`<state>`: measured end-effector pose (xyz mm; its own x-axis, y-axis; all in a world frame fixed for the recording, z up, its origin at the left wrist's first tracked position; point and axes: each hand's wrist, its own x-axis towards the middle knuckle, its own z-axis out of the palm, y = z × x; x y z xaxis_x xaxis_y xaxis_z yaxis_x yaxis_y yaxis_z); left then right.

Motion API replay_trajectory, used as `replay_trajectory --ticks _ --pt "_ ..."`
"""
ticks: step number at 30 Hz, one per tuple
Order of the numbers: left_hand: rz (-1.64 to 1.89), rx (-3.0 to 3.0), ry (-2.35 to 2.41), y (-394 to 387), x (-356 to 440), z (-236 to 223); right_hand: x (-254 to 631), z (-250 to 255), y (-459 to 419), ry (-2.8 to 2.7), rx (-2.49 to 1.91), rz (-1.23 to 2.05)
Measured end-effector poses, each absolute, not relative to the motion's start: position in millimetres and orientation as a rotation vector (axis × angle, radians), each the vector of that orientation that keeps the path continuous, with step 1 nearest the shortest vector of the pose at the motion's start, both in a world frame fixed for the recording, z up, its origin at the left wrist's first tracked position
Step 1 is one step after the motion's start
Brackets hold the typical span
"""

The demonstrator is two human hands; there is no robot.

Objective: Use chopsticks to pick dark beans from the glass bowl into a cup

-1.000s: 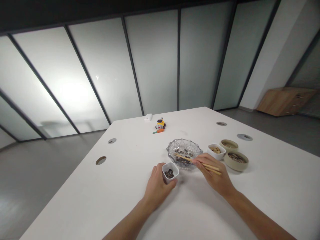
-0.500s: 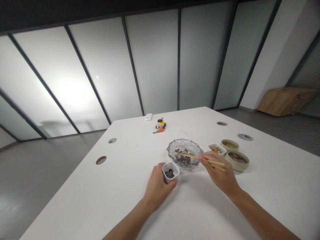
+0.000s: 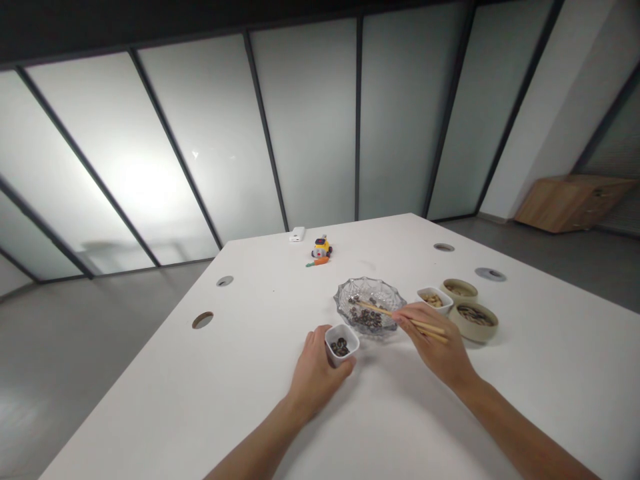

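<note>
My left hand (image 3: 320, 370) is wrapped round a small white square cup (image 3: 353, 339), tilted a little, with several dark round pieces (image 3: 341, 347) inside. In my right hand (image 3: 440, 343) is a pair of wooden chopsticks (image 3: 417, 324), pointing left. Their tips reach into a clear scalloped glass bowl (image 3: 341, 305) just beyond the cup. Many small dark, shiny pieces (image 3: 367, 319) lie in this bowl, the same look as those in the cup. Whether the chopstick tips grip a piece is too small to tell.
Right of the glass bowl stand a white dish (image 3: 449, 309) of tan pieces and two beige round bowls, the nearer bowl (image 3: 475, 331) holding dark striped seeds. Farther back lie a yellow toy vehicle (image 3: 321, 247), an orange carrot-shaped item (image 3: 319, 262) and a white box (image 3: 297, 234). Several round holes pierce the tabletop (image 3: 240, 373).
The chopstick tips have shifted slightly left and away from me within the glass bowl, my right hand moving a little left with them. My left hand and the cup stay almost still.
</note>
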<state>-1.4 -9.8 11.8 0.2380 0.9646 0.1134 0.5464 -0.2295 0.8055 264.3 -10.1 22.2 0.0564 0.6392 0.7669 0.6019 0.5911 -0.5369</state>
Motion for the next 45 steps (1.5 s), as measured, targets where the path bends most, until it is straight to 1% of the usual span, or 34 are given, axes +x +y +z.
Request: replay_trajectory --ticks 8,33,41,45 --pt "0.839 1.878 1.387 -11.4 -0.8 14.3 262.0 26.0 -11.8 -1.630 -1.056 0.089" --pt "0.840 1.889 1.383 -9.1 -0.7 10.7 265.4 25.6 -11.5 -1.636 -0.983 -0.048" --pt "0.880 1.877 1.362 -8.8 0.9 10.4 263.8 20.7 -9.9 -1.677 -1.005 0.095" --pt "0.885 1.880 1.354 -8.5 1.1 10.4 262.5 20.3 -10.5 -1.690 -1.025 0.095"
